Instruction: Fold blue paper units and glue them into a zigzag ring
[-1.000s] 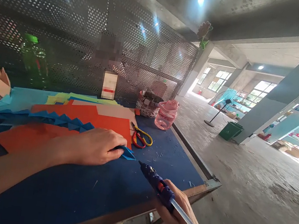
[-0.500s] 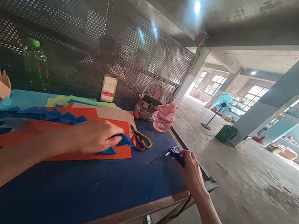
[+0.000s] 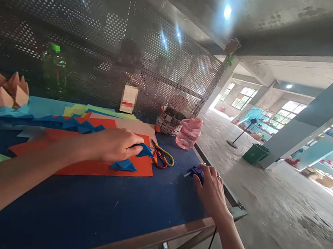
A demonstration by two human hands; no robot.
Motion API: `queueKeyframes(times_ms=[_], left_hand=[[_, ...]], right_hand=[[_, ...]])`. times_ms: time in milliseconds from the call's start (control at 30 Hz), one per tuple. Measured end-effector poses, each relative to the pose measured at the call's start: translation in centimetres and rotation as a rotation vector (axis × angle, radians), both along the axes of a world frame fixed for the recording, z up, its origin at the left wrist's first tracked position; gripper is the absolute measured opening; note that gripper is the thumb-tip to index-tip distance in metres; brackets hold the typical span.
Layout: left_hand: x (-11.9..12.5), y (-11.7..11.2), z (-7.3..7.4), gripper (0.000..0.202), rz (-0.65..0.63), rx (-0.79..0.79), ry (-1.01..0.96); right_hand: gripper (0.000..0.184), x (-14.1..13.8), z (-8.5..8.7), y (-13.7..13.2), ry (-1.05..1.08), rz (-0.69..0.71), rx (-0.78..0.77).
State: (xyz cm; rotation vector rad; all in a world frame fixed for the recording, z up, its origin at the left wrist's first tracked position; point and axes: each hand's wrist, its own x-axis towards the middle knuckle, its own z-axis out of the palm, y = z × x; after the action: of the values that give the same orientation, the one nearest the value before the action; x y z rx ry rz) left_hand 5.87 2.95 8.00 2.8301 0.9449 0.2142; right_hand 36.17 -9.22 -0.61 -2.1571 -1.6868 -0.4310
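My left hand [image 3: 121, 144] is closed on a folded blue paper piece [image 3: 146, 151], pinched between thumb and fingers above the orange sheets. Another folded blue paper piece [image 3: 123, 164] rests on the orange paper [image 3: 88, 166], just below that hand. At the table's right side my right hand [image 3: 211, 188] curls over a dark blue hot glue gun [image 3: 196, 172], whose pale nozzle points left. Its handle is mostly hidden by the fingers. Scissors [image 3: 163, 157] with red and yellow handles lie between the two hands. A row of folded blue paper [image 3: 73, 124] stretches out at the left.
Peach folded paper [image 3: 4, 91] sits at the far left. A patterned basket [image 3: 170, 121] and a pink water bottle [image 3: 189, 133] stand at the back right, before a perforated metal panel [image 3: 165, 60]. A black cord [image 3: 207, 247] hangs off the table edge.
The right hand has turned flatter over the glue gun, which now sits lower, at the tabletop. My left hand keeps the blue paper piece. The whole view has shifted slightly.
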Motion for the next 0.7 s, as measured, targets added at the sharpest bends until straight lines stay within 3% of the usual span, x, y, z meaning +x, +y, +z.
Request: queueKeyframes(times_ms=[67,133,200,333,433,600,700], left_hand=[[0.1,0.1,-0.1,0.029,-0.011,-0.016,0.005],[0.1,0.2,-0.3,0.029,-0.012,-0.019,-0.005],[0.0,0.3,-0.4,0.029,0.007,-0.024,-0.008],[-0.2,0.3,-0.2,0.032,0.012,-0.041,-0.022],[-0.4,0.1,0.3,0.032,0.01,-0.034,-0.026],[-0.6,-0.3,1.2,0.028,0.074,-0.06,0.002],[-0.7,0.0,1.2,0.028,0.091,-0.058,0.002]], right_hand=[[0.022,-3.1,1.2,0.6,0.096,0.203,0.009],[0.018,-6.5,1.9,1.7,0.193,0.478,-0.064],[0.018,-9.5,2.2,3.4,0.236,0.647,-0.141],[0.025,-13.4,1.9,7.4,0.264,0.71,-0.243],[0.024,-14.7,1.1,9.6,0.294,0.597,-0.297],[0.03,-14.9,-0.9,10.1,0.376,0.656,-0.298],[0.018,-13.4,-0.8,9.9,0.45,0.686,-0.251]])
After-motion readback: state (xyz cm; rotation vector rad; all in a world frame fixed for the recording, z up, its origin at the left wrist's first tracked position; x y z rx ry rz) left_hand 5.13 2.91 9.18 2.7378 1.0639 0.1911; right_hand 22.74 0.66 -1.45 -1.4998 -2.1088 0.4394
